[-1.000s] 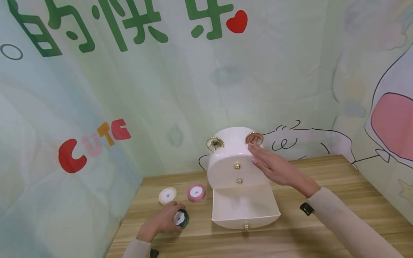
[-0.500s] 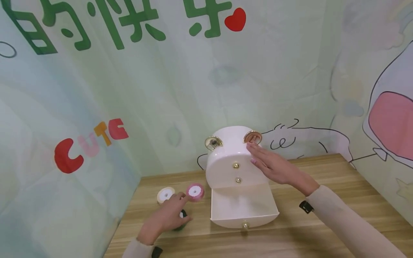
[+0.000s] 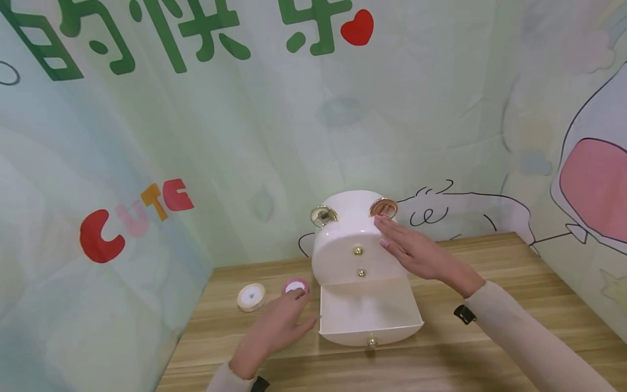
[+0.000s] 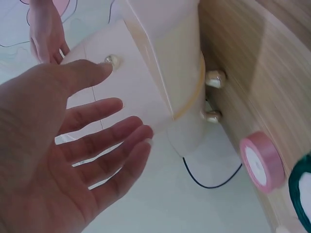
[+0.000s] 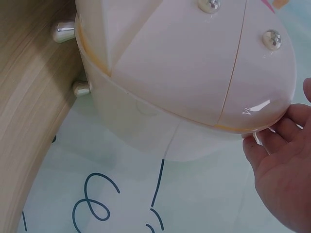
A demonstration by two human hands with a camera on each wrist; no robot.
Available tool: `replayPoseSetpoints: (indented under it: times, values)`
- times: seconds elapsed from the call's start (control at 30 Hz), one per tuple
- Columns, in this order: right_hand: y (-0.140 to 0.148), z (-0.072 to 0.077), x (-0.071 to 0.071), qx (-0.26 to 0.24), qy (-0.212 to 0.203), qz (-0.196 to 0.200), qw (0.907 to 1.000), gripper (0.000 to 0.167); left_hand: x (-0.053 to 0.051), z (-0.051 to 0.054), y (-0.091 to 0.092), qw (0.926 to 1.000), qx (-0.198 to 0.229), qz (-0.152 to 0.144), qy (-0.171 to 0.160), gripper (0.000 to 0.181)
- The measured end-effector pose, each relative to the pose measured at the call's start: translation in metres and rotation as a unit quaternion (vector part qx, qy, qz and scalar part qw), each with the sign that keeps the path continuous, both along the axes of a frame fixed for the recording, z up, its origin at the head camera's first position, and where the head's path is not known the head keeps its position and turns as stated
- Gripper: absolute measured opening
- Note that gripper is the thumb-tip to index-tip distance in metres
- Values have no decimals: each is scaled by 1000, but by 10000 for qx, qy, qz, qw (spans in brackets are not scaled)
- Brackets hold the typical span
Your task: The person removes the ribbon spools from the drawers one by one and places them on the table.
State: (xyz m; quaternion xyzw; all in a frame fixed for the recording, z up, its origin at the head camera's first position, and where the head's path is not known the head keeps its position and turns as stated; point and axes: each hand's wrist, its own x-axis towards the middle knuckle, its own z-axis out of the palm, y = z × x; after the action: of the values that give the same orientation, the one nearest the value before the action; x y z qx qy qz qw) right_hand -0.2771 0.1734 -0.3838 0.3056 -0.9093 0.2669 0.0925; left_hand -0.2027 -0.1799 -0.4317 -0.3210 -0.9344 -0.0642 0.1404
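My left hand [image 3: 276,326] hovers with fingers spread, left of the pulled-out drawer [image 3: 367,307] of a white rounded drawer box [image 3: 345,215]. Nothing is between its fingers in the left wrist view. In the head view it partly covers a pink ribbon spool [image 3: 295,282]. A dark green ribbon spool [image 4: 296,189] shows at the edge of the left wrist view; the hand hides it in the head view. My right hand [image 3: 416,255] touches the box's upper right side near a gold ear-like disc [image 3: 383,208], fingers fairly straight.
A cream ribbon spool [image 3: 251,297] lies flat left of the pink one on the wooden table [image 3: 490,326]. Small gold knobs [image 3: 358,251] stick out from the box front. A printed cloth backdrop [image 3: 264,136] rises behind and beside the table.
My left hand has released the green spool and moved right toward the drawer, its fingers spreading. The right hand has stayed on the box. The head view has shifted slightly.
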Motion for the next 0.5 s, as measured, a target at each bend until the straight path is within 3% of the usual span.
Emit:
replayPoseSetpoints:
  times: [0.2, 0.37, 0.5]
  values:
    - [0, -2, -1, -27, 110, 55, 9999, 58, 11, -5, 21, 9993, 237, -134, 246, 26]
    - [1, -2, -1, -72, 207, 43, 9998, 57, 19, -17, 45, 9972, 176, -282, 665, 21]
    - [0, -3, 0, -61, 146, 30, 9999, 57, 27, -29, 61, 9920, 53, -599, 1114, 19]
